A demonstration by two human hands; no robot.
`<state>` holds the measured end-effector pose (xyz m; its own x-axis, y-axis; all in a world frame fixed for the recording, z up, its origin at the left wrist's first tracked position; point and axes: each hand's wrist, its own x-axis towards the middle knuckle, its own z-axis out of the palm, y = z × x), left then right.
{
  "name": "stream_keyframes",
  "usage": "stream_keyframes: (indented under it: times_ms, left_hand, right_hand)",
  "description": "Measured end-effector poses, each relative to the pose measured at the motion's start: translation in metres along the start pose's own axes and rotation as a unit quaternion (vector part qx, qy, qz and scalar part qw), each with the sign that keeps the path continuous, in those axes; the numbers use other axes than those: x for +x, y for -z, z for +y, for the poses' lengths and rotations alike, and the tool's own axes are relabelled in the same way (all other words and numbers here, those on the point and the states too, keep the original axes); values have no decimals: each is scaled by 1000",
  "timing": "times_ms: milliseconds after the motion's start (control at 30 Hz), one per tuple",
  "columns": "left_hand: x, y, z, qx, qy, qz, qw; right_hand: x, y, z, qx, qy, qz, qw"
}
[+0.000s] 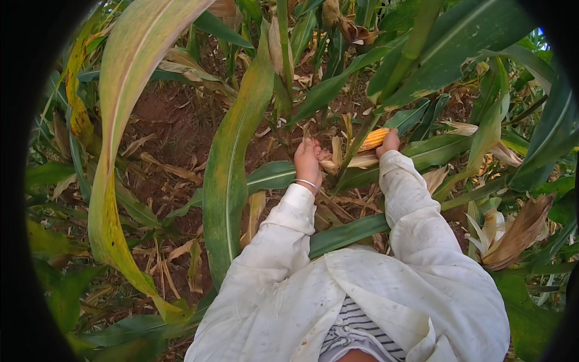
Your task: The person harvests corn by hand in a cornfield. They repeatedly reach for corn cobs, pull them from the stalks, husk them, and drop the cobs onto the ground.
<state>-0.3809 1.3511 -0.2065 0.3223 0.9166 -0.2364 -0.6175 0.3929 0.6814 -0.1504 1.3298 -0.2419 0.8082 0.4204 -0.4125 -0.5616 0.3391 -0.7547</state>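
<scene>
A yellow corn ear (373,139) with its kernels bared lies almost level in front of me, behind a slanting green corn stalk (362,135). My right hand (389,142) grips the ear's right end. Pale dry husk (364,160) is peeled back below the ear, towards its left end. My left hand (309,162), with a metal bangle (306,183) at the wrist, has its fingers curled at the left side of this husk and holds it. The stalk and husk hide part of the ear, and my left fingertips are partly covered.
Long corn leaves (235,167) arch close before me, one yellowing leaf (106,181) hanging at the left. Reddish soil (158,113) carries dry leaf litter. An opened dry husk (515,235) stands at the right, near another partly bared ear (486,165). More stalks rise ahead.
</scene>
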Motion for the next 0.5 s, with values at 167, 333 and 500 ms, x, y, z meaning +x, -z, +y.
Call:
stream_keyframes:
  times_ms: [167,333,500]
  left_hand:
    - [-8,-10,37,120,-133,-69,981]
    - [-68,-40,96,277,-166,-284,903]
    - [-120,-44,127,469,-61,-495,729]
  right_hand:
    - [-65,-48,-71,94,13,-228,969]
    - [-180,-48,-128,176,54,-594,783]
    - [-266,-64,-92,2,113,-694,711]
